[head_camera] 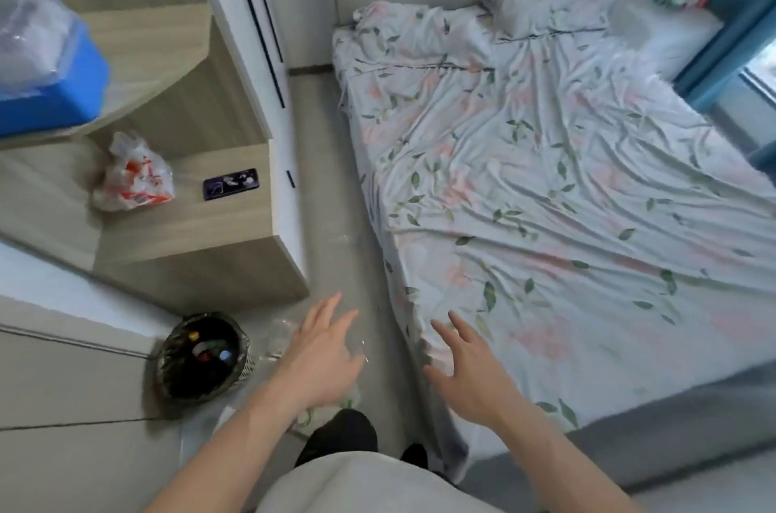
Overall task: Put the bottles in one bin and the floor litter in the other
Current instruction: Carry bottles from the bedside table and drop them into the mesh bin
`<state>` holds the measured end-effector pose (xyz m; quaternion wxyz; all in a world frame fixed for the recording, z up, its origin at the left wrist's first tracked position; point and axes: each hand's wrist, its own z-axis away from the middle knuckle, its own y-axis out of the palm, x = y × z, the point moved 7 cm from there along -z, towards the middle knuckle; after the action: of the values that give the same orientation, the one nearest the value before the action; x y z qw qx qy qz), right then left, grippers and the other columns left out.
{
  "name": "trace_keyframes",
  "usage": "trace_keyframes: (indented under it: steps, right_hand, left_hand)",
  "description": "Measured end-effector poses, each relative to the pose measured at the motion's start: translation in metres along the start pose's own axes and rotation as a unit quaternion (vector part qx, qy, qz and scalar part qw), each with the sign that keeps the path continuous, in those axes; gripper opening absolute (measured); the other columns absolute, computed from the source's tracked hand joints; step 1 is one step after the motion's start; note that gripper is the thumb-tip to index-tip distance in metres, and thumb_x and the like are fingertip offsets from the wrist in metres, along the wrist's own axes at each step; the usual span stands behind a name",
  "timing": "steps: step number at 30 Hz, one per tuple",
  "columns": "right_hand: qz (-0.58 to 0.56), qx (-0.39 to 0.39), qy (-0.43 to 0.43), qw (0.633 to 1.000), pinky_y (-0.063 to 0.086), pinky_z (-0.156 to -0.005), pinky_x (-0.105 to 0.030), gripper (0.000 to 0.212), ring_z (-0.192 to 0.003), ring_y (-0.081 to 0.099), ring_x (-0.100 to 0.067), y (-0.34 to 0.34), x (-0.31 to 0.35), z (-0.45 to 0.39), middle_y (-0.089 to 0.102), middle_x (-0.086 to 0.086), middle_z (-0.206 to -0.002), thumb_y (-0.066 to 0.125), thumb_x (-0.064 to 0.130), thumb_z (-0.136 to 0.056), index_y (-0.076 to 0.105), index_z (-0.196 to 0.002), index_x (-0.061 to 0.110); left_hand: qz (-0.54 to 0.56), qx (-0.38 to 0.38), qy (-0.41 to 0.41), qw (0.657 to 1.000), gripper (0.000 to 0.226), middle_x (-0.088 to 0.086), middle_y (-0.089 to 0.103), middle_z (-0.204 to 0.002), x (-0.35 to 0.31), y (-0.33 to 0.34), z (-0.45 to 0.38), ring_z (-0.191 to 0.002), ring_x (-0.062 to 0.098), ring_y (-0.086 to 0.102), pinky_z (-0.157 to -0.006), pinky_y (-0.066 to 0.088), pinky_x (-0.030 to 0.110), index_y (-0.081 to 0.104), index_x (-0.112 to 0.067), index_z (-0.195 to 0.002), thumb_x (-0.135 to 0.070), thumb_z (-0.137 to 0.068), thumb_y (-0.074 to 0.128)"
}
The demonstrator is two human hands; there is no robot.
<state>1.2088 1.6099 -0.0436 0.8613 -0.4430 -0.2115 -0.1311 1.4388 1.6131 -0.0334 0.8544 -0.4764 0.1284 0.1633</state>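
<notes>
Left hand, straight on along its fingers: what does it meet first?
Probably nothing near: the open left hand points up the bare grey floor strip between the wooden bedside cabinet and floral-sheeted bed. Depth unclear.

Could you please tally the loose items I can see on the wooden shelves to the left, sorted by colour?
Blue: 1, the box on the upper shelf.
White and orange: 1, the plastic bag on the lower shelf.
Dark: 1, the phone lying flat beside that bag.
Total: 3

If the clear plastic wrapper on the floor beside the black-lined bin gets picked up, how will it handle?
The clear wrapper looks thin and crumpled, so probably floppy and very light. Being glossy film, it may slip from fingers or crackle when pinched.
</notes>
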Motion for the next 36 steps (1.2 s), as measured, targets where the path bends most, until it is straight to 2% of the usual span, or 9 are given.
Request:
trace_keyframes:
  steps: [9,14,22,29,36]
  right_hand:
    - [-0.065,-0.087,0.106,0.988,0.019,-0.125,-0.039,0.071,-0.157,0.004,-0.019,-0.064,-0.084,0.069,-0.004,0.011,-0.169,0.050,0.051,-0.099,0.015,-0.160,0.038]
    - [-0.085,-0.133,0.163,0.974,0.016,-0.126,-0.038,0.073,-0.157,0.002,-0.018,-0.087,-0.117,0.106,-0.005,0.009,-0.170,0.050,0.051,-0.099,0.014,-0.160,0.037]
    - [-0.123,-0.176,0.242,0.946,0.015,-0.127,-0.041,0.076,-0.157,0.003,-0.019,-0.117,-0.175,0.163,-0.005,0.009,-0.170,0.053,0.051,-0.097,0.014,-0.160,0.037]
    - [-0.148,-0.192,0.227,0.943,0.014,-0.127,-0.040,0.073,-0.157,-0.002,-0.014,-0.170,-0.232,0.160,-0.007,0.015,-0.169,0.053,0.052,-0.097,0.016,-0.159,0.040]
    - [-0.124,-0.185,0.169,0.960,0.015,-0.126,-0.039,0.072,-0.156,-0.001,-0.014,-0.276,-0.349,0.117,-0.007,0.015,-0.168,0.052,0.051,-0.098,0.016,-0.159,0.039]
  left_hand:
    - [-0.100,0.056,0.160,0.980,0.073,-0.013,-0.013,-0.169,-0.128,-0.021,-0.029,-0.155,0.015,-0.015,-0.126,0.006,0.039,0.012,-0.036,-0.161,-0.050,-0.100,0.048]
    - [-0.141,0.061,0.254,0.955,0.074,-0.012,-0.015,-0.168,-0.194,-0.011,-0.047,-0.156,0.018,-0.014,-0.128,0.006,0.041,0.012,-0.036,-0.161,-0.051,-0.099,0.049]
    - [-0.175,0.079,0.359,0.913,0.073,-0.012,-0.016,-0.168,-0.293,0.007,-0.055,-0.155,0.017,-0.017,-0.128,0.004,0.041,0.012,-0.038,-0.160,-0.053,-0.099,0.049]
    - [-0.192,0.076,0.372,0.905,0.071,-0.015,-0.020,-0.166,-0.370,0.015,-0.079,-0.155,0.017,-0.020,-0.127,0.003,0.040,0.010,-0.041,-0.159,-0.051,-0.100,0.047]
    - [-0.183,0.025,0.332,0.925,0.071,-0.017,-0.017,-0.167,-0.480,0.036,-0.134,-0.155,0.016,-0.017,-0.127,0.005,0.040,0.012,-0.043,-0.158,-0.053,-0.098,0.048]
